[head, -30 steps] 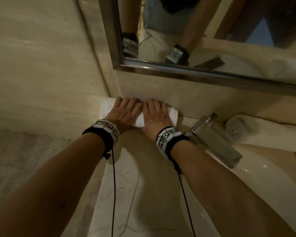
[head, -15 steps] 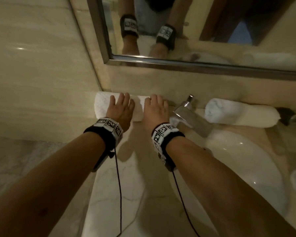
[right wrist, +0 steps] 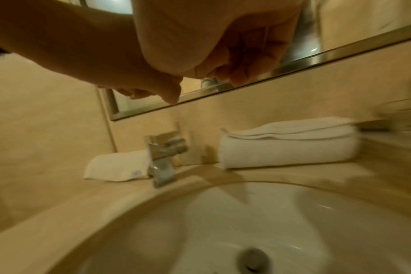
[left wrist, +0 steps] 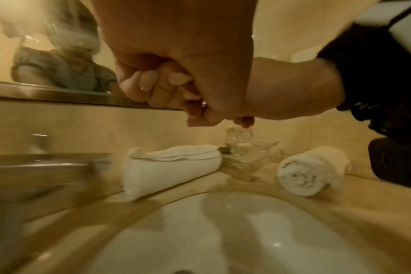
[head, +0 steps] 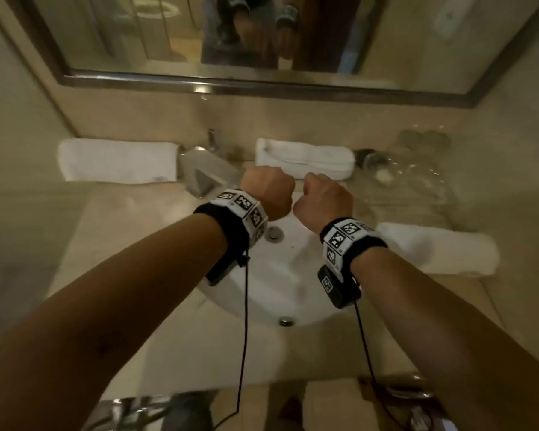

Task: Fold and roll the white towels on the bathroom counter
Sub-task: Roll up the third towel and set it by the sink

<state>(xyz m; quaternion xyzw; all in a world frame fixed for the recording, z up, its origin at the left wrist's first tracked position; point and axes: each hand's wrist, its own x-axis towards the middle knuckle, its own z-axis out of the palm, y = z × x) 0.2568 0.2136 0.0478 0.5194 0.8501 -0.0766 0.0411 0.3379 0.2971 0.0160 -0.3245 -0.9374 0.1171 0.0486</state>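
Three white towels lie on the beige counter (head: 143,306). One rolled towel (head: 115,161) sits at the back left by the wall. A second rolled towel (head: 305,161) lies behind the basin, and a third towel (head: 433,247) lies to the basin's right. My left hand (head: 268,194) and right hand (head: 324,200) hover side by side above the basin, in front of the middle towel (left wrist: 171,166). Both are curled into fists and hold nothing. The left hand's curled fingers (left wrist: 167,83) show plainly in the left wrist view; the right hand (right wrist: 223,55) is curled as well.
A chrome tap (head: 203,172) stands between the left and middle towels. The white basin (head: 293,275) lies under my wrists. Glassware (head: 417,169) and a small dark item (head: 367,157) crowd the back right corner. A framed mirror (head: 262,85) hangs above the counter.
Both hands have lifted off the left rolled towel, moved right over the basin and curled into fists. The view has swung right, showing the whole counter.
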